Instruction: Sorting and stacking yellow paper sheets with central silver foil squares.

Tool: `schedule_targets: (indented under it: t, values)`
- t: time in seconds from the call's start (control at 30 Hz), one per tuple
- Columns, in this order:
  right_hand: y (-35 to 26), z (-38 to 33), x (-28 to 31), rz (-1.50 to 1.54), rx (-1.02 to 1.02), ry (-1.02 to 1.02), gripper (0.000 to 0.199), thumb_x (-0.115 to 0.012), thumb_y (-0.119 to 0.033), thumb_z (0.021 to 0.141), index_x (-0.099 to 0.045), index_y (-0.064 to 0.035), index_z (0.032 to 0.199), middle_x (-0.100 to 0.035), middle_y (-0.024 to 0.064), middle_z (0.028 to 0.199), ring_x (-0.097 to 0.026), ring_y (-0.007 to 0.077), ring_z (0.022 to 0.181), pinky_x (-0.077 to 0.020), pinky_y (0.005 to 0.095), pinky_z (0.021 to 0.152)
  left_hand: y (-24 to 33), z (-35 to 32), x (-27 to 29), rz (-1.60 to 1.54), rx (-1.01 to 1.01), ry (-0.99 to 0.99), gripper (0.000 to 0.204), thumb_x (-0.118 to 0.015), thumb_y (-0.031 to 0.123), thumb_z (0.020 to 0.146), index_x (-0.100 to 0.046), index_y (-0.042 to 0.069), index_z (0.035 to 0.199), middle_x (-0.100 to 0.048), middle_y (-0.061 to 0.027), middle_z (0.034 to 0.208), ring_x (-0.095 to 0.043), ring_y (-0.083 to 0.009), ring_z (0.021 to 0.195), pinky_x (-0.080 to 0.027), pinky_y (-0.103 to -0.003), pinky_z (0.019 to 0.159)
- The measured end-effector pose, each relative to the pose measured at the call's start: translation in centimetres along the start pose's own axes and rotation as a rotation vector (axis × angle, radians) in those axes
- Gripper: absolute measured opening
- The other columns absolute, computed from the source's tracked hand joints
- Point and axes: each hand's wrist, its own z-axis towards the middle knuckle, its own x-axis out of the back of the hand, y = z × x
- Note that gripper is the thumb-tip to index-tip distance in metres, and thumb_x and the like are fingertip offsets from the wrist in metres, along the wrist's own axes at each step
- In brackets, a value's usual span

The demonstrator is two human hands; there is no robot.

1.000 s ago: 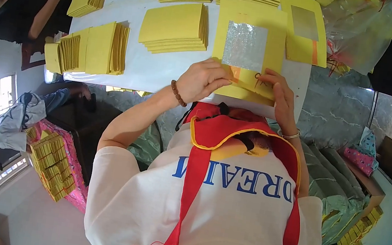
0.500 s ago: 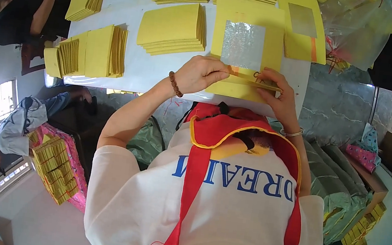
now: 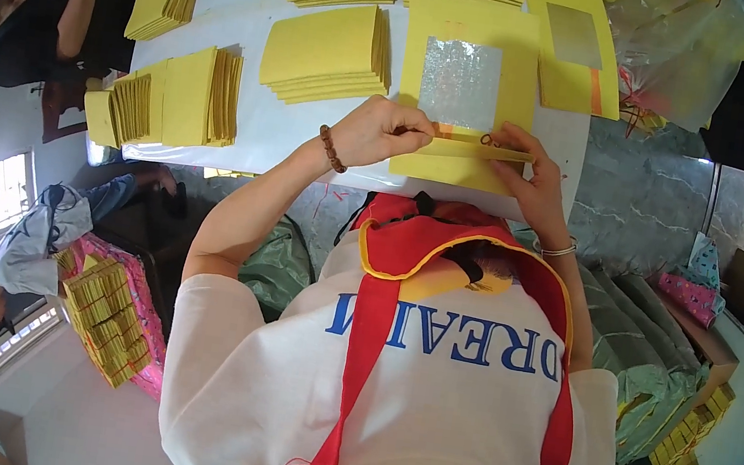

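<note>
In front of me on the table lies a yellow paper sheet [image 3: 521, 54] with a silver foil rectangle [image 3: 459, 83] in its middle. Its near edge is lifted into a narrow fold [image 3: 478, 151]. My left hand [image 3: 384, 131] is closed, thumb and fingers pinching the left end of that fold. The right end sits between the thumb and fingers of my right hand [image 3: 533, 179]. More yellow paper [image 3: 456, 172] shows beneath the fold, near the table's front edge. To the right is another yellow sheet [image 3: 550, 82] with a silver patch and an orange strip.
Stacks of folded yellow paper [image 3: 326, 50] and several smaller yellow bundles [image 3: 200, 99] stand on the white table [image 3: 249, 125]. A clear plastic bag [image 3: 678, 47] is at the right corner. Another person [image 3: 69, 19] is at the far left. Green-wrapped sacks [image 3: 648, 366] stand right of me.
The fold has tilted slightly, so more of its face shows. Both hands stay on its ends, with my left hand and wrist shifted a little.
</note>
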Motion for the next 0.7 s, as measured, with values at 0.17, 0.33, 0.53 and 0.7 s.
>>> schedule_targets:
  t: [0.17,0.33,0.53,0.7]
  values:
    - [0.2,0.0,0.1,0.063,0.013,-0.029,0.056,-0.052,0.010,0.071,-0.046,-0.0052,0.125,-0.059,0.0091,0.112,-0.055,0.0181,0.106,-0.0433,0.0299,0.092,0.0,0.0,0.0,-0.012,0.002,0.003,0.016,-0.057,0.015,0.081,-0.065,0.002,0.087,-0.061,-0.0054,0.064,-0.052,-0.0090,0.055,-0.043,-0.025,0.053]
    - [0.1,0.0,0.2,0.072,-0.001,-0.046,0.056,-0.053,0.009,0.072,-0.046,-0.0049,0.125,-0.059,0.0095,0.112,-0.056,0.0190,0.106,-0.0434,0.0301,0.092,0.2,0.1,0.0,-0.028,0.031,-0.013,0.015,-0.058,0.012,0.084,-0.065,0.000,0.090,-0.058,0.0006,0.067,-0.046,-0.0034,0.060,-0.038,-0.021,0.052]
    - [0.4,0.0,0.2,0.064,0.017,-0.045,0.050,-0.055,0.007,0.076,-0.047,-0.0045,0.124,-0.061,0.0092,0.108,-0.056,0.0184,0.104,-0.0436,0.0295,0.091,0.5,0.0,0.0,0.005,0.032,0.011,0.018,-0.059,0.017,0.082,-0.066,0.001,0.085,-0.062,-0.0078,0.066,-0.054,-0.0103,0.055,-0.044,-0.026,0.054]
    - [0.6,0.1,0.1,0.057,0.012,-0.029,0.041,-0.056,0.004,0.080,-0.051,-0.0042,0.121,-0.063,0.0082,0.103,-0.058,0.0157,0.100,-0.0438,0.0277,0.089,1.0,-0.7,-1.3,0.228,-0.273,0.062,0.029,-0.064,0.016,0.077,-0.061,0.009,0.106,-0.062,-0.0091,0.091,-0.058,-0.0198,0.075,-0.048,-0.030,0.065]
